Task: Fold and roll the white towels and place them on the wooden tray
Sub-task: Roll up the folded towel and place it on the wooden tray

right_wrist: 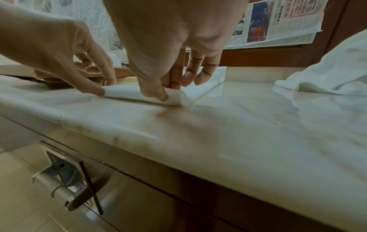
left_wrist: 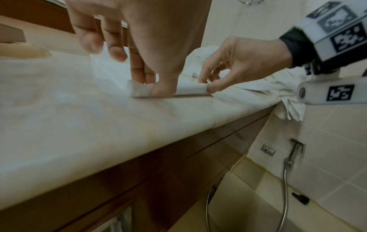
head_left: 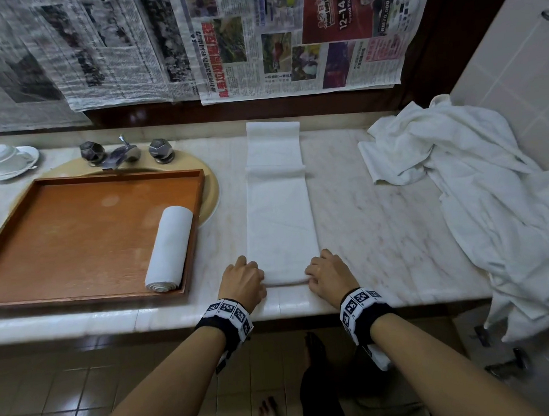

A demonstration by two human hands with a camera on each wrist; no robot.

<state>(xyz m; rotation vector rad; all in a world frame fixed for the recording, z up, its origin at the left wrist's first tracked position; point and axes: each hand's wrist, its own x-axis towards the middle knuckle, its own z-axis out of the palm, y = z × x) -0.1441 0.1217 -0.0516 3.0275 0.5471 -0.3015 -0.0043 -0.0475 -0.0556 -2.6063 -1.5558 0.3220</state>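
Note:
A white towel [head_left: 279, 204], folded into a long narrow strip, lies on the marble counter and runs away from me. Its near end [left_wrist: 186, 90] is curled up into a first small roll [right_wrist: 139, 94]. My left hand [head_left: 244, 280] pinches the roll's left end between thumb and fingers. At the right end my right hand [head_left: 330, 276] does the same. One rolled white towel [head_left: 169, 249] lies at the right side of the wooden tray [head_left: 76, 239], which sits over the sink.
A heap of loose white towels [head_left: 490, 178] fills the counter's right end and hangs over its edge. Faucet [head_left: 122, 154] and knobs stand behind the tray. A cup on a saucer [head_left: 10, 159] sits far left. Newspaper [head_left: 256, 38] covers the wall.

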